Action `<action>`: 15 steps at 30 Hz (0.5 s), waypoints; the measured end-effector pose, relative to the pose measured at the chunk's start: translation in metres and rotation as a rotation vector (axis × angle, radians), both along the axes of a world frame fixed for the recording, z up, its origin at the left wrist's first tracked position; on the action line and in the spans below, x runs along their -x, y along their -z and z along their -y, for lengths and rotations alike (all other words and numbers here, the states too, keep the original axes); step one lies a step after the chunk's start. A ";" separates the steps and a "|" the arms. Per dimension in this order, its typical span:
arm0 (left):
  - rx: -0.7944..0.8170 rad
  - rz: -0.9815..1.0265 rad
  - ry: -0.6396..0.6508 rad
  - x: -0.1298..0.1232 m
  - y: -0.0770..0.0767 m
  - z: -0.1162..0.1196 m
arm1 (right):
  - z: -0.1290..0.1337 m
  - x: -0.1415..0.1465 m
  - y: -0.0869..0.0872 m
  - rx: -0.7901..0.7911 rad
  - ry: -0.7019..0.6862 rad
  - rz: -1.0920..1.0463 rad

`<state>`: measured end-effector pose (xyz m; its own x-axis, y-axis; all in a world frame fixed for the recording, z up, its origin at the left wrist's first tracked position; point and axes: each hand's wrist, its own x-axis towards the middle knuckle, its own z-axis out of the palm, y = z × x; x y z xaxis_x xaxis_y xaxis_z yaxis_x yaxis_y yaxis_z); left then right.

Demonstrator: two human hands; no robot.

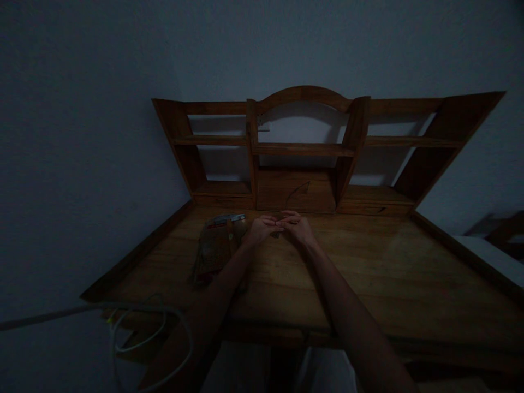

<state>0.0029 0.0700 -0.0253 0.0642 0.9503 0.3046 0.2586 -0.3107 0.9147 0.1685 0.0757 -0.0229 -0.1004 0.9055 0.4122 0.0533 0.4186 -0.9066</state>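
Observation:
Both hands meet over the wooden desk (pixel 368 262), near its back, in dim light. My left hand (pixel 264 228) is closed, its fingertips pressed against those of the other hand. My right hand (pixel 297 226) is closed in the same way, fingers bent inward. Something small and dark shows just under the fingertips, too dim to make out. Left of my left hand lies a dark, flat bundle (pixel 213 248) with a light metallic tool (pixel 229 218) at its top edge and a wooden strip (pixel 231 239) along its right part.
A wooden shelf unit (pixel 303 149) with drawers stands along the back of the desk. A pale cable (pixel 188 327) loops at the front left edge. Raised wooden borders run along both sides. At the far right is a white surface (pixel 487 254).

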 end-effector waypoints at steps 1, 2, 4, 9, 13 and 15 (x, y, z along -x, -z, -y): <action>-0.002 -0.003 -0.005 0.000 -0.001 0.000 | 0.001 0.001 0.000 0.007 0.009 -0.012; -0.004 -0.004 -0.010 0.000 -0.001 0.000 | 0.002 0.003 -0.001 0.018 0.017 -0.027; 0.012 0.012 -0.042 0.001 -0.004 0.000 | 0.004 0.007 0.000 0.058 0.029 -0.067; 0.097 0.189 -0.154 0.004 -0.007 0.000 | 0.009 0.016 0.001 0.204 -0.016 -0.144; 0.134 0.285 -0.100 0.004 -0.008 0.003 | 0.014 0.017 -0.001 0.288 -0.102 -0.166; 0.173 0.323 -0.069 0.002 -0.008 0.004 | 0.016 0.017 -0.002 0.320 -0.142 -0.185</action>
<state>0.0005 0.0661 -0.0171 -0.0749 0.9883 0.1330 -0.0366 -0.1360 0.9900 0.1510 0.0600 -0.0213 -0.1847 0.9735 0.1347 -0.1615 0.1051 -0.9813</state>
